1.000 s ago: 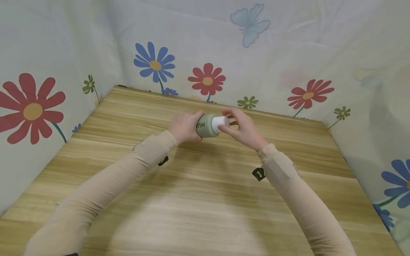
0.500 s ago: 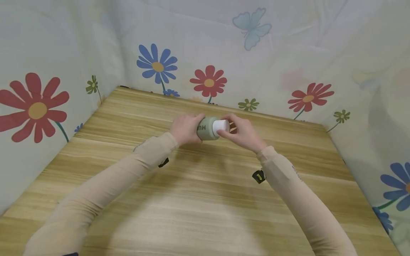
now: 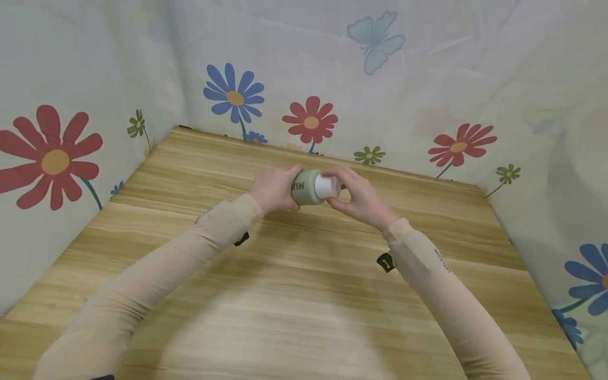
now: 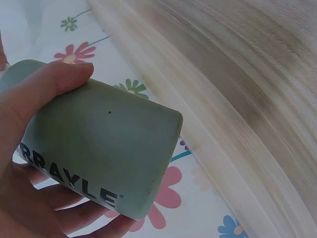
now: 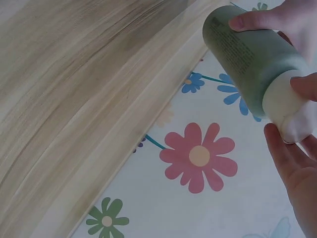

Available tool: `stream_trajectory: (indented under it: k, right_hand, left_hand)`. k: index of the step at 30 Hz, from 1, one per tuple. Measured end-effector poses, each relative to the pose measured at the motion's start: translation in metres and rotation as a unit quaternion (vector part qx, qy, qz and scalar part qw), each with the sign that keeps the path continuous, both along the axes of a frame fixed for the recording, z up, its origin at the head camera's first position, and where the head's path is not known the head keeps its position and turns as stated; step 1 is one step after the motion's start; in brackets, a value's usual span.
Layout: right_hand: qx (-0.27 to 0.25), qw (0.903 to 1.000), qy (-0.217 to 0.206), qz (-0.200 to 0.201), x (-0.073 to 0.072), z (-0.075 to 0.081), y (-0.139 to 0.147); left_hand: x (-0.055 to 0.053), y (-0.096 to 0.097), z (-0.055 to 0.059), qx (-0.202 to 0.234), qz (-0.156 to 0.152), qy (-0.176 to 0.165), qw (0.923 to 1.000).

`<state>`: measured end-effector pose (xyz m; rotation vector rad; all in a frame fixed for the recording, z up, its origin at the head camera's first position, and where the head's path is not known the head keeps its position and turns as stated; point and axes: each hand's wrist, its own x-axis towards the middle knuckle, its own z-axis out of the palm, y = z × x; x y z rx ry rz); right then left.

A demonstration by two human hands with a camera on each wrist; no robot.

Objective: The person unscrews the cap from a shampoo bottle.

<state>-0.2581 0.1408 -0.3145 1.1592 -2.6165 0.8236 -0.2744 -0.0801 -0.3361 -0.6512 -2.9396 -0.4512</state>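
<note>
The left hand grips the green bottle round its body, thumb on the near side in the head view, while the right hand pinches the white cap between thumb and fingers. The bottle is held on its side above the far part of the wooden table, its base toward the left and the cap toward the right. The cap sits on the bottle's end. Dark lettering runs along the body, partly hidden by the left hand; smaller print shows in the right wrist view, too blurred to read. Light sleeves cover both arms. Beyond the table's far edge hangs a pale backdrop with a red flower behind the bottle and a blue butterfly higher up.
</note>
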Motion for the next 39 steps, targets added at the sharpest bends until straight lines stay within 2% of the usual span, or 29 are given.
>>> stream_trajectory:
  k: [6,11,16,19,22,27,39]
  right_hand:
    - [0.005,0.9994,0.026,0.022,0.000,0.000,0.002]
    - [0.026,0.9990,0.021,0.030,0.001,0.005,0.000]
    - [0.041,0.9991,-0.003,-0.007,0.003,0.015,-0.006]
    - [0.067,0.9966,-0.025,-0.041,0.003,0.021,-0.009]
    - [0.094,0.9932,-0.037,-0.058,0.003,0.025,-0.011]
    - [0.112,0.9918,-0.028,-0.055,0.003,0.026,-0.012]
    - [0.115,0.9928,0.001,-0.034,0.004,0.026,-0.006]
  left_hand:
    - [-0.001,0.001,0.001,0.001,0.003,-0.005,1.0000]
    - [-0.001,0.002,0.000,-0.003,0.005,-0.008,1.0000]
    - [-0.001,0.003,0.000,0.002,0.003,-0.006,1.0000]
    - [0.000,0.004,0.000,-0.001,0.001,-0.003,1.0000]
    - [0.000,0.005,0.000,-0.008,0.000,0.000,1.0000]
    - [0.000,0.005,-0.001,-0.011,-0.002,0.002,0.9999]
    - [0.002,0.008,-0.002,-0.012,-0.005,-0.003,0.9999]
